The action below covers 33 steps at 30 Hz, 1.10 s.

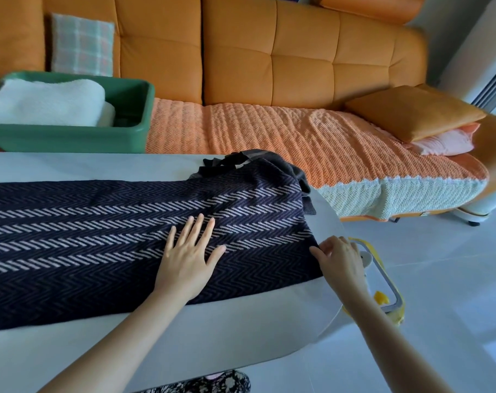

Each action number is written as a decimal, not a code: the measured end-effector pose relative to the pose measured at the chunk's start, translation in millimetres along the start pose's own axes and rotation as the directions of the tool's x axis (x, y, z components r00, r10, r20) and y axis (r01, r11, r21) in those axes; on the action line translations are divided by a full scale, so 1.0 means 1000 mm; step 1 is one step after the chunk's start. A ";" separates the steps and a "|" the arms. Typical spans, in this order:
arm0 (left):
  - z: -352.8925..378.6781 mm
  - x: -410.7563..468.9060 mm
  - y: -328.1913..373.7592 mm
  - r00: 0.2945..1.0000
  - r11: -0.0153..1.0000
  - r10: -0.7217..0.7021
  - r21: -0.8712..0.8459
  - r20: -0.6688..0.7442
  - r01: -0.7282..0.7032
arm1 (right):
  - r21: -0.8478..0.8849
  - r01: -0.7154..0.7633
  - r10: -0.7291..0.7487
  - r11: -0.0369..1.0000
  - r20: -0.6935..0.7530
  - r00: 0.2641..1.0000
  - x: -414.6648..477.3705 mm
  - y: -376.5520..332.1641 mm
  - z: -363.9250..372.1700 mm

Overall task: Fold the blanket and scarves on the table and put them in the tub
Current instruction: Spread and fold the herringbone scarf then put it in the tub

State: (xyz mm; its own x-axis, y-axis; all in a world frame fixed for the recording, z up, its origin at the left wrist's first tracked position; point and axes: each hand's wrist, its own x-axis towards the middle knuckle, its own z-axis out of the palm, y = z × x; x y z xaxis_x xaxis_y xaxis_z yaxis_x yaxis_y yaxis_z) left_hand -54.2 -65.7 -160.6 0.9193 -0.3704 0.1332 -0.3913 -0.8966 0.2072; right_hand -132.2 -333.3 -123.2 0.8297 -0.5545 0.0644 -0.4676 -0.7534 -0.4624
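A dark navy scarf (99, 231) with pale herringbone stripes lies spread lengthwise across the white table (241, 341). My left hand (188, 259) rests flat on it, fingers spread, near its right end. My right hand (339, 258) pinches the scarf's right edge at the table's rounded end. A second, dark grey scarf (275, 160) lies bunched at the far right of the table, partly under the navy one. The green tub (71, 134) stands on the sofa at the back left, with a folded white blanket (48, 102) inside it.
An orange sofa (269, 58) with a quilted orange cover (269, 137) runs behind the table. A plaid cushion (82, 43) leans behind the tub; orange and pink pillows (417, 114) lie at the right. A yellow and white object (383, 282) sits on the floor by the table's end.
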 end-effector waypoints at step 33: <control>-0.003 -0.003 0.001 1.000 1.000 0.008 -0.023 -0.014 -0.008 | 0.414 -0.015 -0.009 0.910 0.057 0.998 0.144 -0.114 0.015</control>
State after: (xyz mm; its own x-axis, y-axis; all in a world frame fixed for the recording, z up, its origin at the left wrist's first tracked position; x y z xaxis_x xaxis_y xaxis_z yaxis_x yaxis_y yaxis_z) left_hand -57.0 -64.9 -158.2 0.9156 -0.3739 0.1481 -0.3995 -0.8878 0.2286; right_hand 45.1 -321.9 -74.5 0.8500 -0.5265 0.0184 -0.3120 -0.5314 -0.7876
